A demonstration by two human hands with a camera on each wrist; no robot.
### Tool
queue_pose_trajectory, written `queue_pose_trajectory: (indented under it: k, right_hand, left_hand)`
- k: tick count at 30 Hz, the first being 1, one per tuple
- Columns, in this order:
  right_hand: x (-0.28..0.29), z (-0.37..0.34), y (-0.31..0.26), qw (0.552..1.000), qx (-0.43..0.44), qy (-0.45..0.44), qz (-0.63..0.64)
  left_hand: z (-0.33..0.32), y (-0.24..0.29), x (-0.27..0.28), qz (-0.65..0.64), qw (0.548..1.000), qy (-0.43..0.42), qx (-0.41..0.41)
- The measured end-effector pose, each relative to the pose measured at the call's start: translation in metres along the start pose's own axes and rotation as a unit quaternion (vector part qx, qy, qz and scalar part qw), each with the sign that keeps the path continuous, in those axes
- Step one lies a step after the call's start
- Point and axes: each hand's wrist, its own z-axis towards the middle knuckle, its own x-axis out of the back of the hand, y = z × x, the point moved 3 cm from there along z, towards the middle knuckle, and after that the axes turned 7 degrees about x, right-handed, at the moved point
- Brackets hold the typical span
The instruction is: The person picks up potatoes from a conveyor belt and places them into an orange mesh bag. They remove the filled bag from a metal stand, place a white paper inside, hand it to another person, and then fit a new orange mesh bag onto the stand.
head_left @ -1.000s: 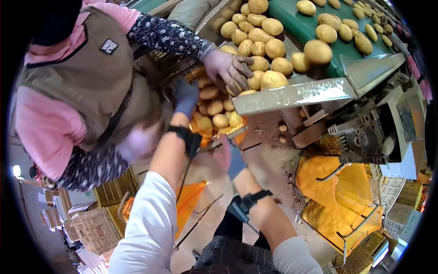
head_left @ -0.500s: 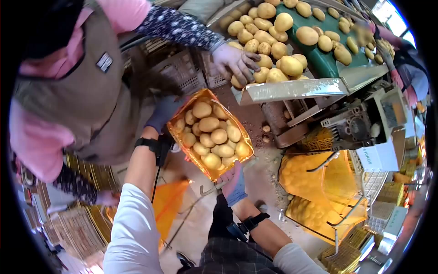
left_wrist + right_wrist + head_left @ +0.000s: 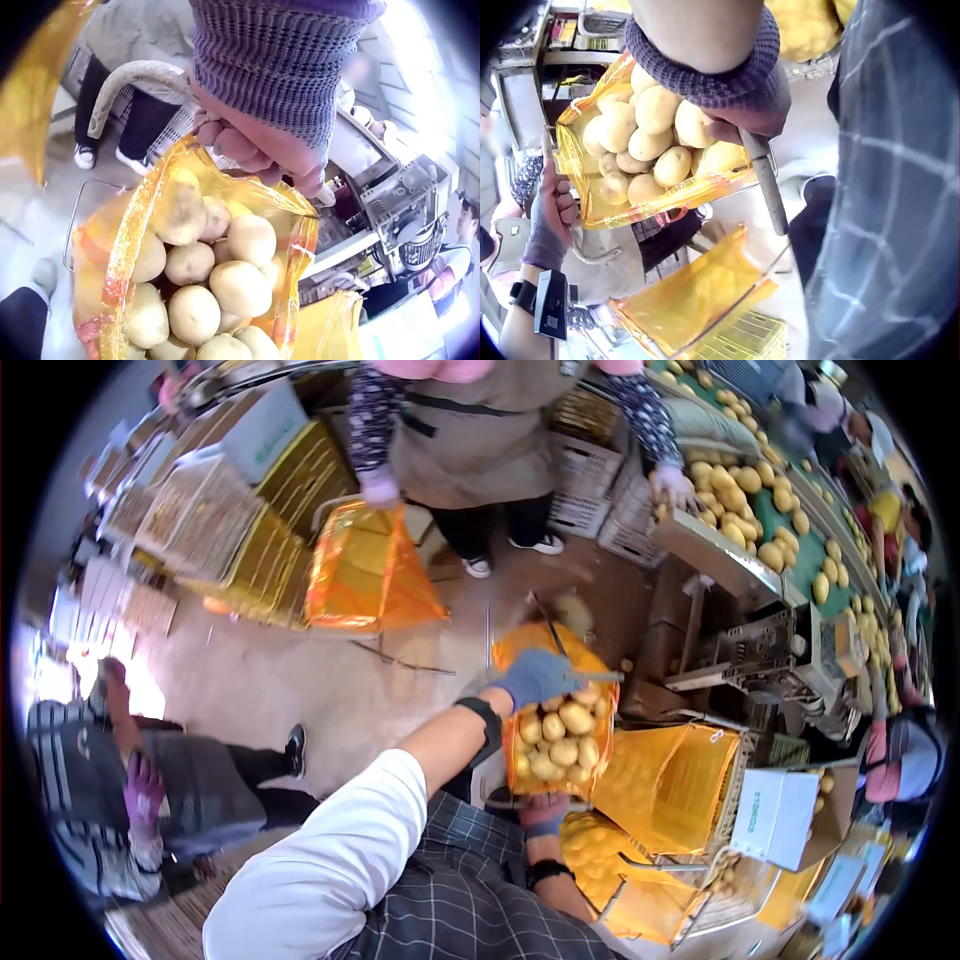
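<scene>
An orange mesh bag (image 3: pixel 510 758) full of potatoes (image 3: pixel 556 744) hangs in front of my body, its mouth spread wide. My left hand (image 3: pixel 540 678), in a grey-purple knit glove, grips a metal rod (image 3: pixel 139 72) along the far rim. In the left wrist view its fingers curl round that rod, which ends in a hook. My right hand (image 3: pixel 543 812) is at the near rim, partly hidden by the bag. The right wrist view shows that hand (image 3: pixel 754 112) wrapped round a second rod (image 3: pixel 771 193), with potatoes right beside its fingers.
Filled orange mesh bags (image 3: pixel 655 785) stand on the right, near a machine (image 3: pixel 770 660) and a white box (image 3: pixel 775 815). Ahead, another person holds an orange bag (image 3: pixel 350 565) beside a potato chute (image 3: pixel 715 555). Yellow crates (image 3: pixel 265 575) stand left; another person (image 3: pixel 150 790) is nearby.
Both my hands have brought the potato bag away from the chute, towards the filled bags. The head view has swung round. The other person's orange bag now hangs spread from their hand.
</scene>
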Motion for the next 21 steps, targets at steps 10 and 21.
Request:
queue_pose_trajectory:
  k: [10,21]
  right_hand:
    - [0.087,-0.157,0.08,0.954,-0.048,-0.185,-0.232]
    - [-0.003,-0.147,-0.064,0.932,-0.259,-0.245,0.069]
  left_hand:
    - [-0.207,-0.021,-0.052,-0.002,0.998,0.009,0.058]
    - [-0.464,-0.194,-0.159,-0.537,0.737,0.28,0.299]
